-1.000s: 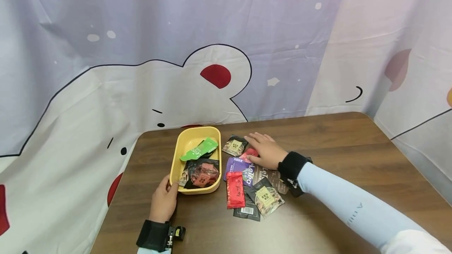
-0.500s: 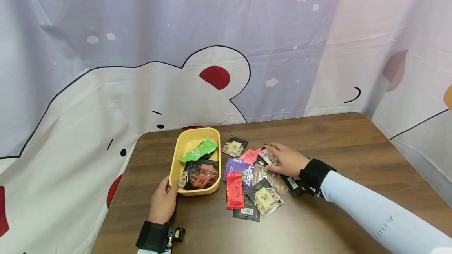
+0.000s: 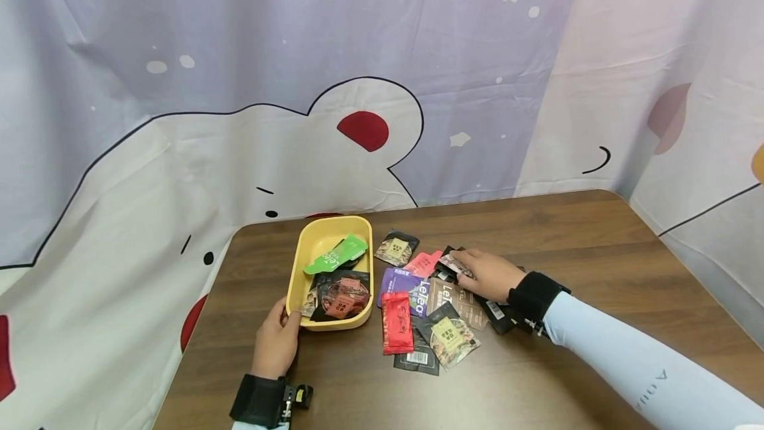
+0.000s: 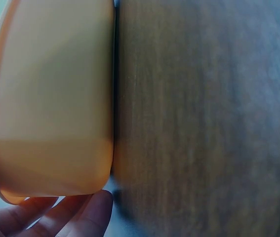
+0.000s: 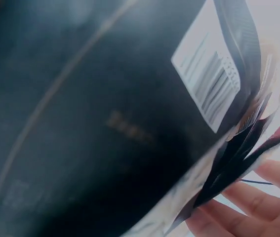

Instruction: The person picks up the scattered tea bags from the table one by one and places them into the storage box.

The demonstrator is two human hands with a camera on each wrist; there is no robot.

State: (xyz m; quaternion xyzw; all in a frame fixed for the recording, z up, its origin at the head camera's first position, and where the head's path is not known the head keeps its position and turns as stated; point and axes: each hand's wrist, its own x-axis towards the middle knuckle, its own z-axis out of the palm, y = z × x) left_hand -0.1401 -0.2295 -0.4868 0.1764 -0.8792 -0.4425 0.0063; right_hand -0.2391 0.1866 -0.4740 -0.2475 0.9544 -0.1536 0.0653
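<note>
Desk (image 3: 597, 251): one tray (image 3: 301, 254), roughly nine loose packets.
Left hand (image 3: 276, 340): fingers hold tray, unmoved.
Right hand (image 3: 491, 274): fingers pinch dark packet (image 3: 455, 264), barely shifted.

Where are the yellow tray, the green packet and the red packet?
yellow tray (image 3: 296, 277), head view, on its left rim.
green packet (image 3: 335, 254), head view, on its middle.
red packet (image 3: 396, 322), head view, on its middle.

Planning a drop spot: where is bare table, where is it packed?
Bare wood on the table: right of the right hand to the far edge, and along the near edge below the packets. Crowded: the packet pile between the yellow tray and right hand. The left hand holds the tray's near corner.
</note>
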